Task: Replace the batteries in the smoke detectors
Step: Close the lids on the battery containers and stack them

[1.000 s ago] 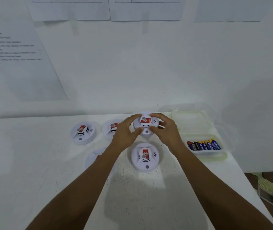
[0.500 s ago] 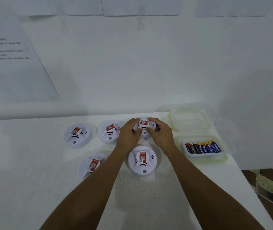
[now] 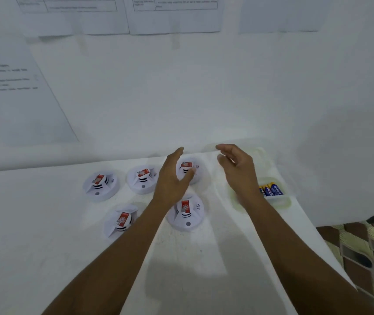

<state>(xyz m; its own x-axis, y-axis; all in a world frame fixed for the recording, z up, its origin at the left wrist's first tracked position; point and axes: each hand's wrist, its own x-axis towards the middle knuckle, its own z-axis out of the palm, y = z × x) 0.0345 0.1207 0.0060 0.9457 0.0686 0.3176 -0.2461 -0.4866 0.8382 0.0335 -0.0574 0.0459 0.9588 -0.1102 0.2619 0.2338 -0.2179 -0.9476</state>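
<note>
Several white round smoke detectors with red labels lie on the white table (image 3: 45,235). Three form a back row: the left one (image 3: 100,185), the middle one (image 3: 142,179) and the right one (image 3: 190,170). Two lie nearer: the front left one (image 3: 120,220) and the front right one (image 3: 186,211). My left hand (image 3: 172,176) hovers open just left of the back right detector, its thumb over the detector's face. My right hand (image 3: 238,169) is open to that detector's right, holding nothing. Blue batteries (image 3: 271,189) lie in a clear container (image 3: 281,201), partly hidden by my right wrist.
The container's clear lid (image 3: 263,160) lies open behind my right hand. The wall stands close behind the table, with printed sheets (image 3: 11,87) taped on it. The table's right edge runs diagonally; a patterned floor (image 3: 367,251) shows beyond it.
Both hands held the back right detector and set it down in the back row. They have now let go and spread apart, the right hand moving right over the container.
</note>
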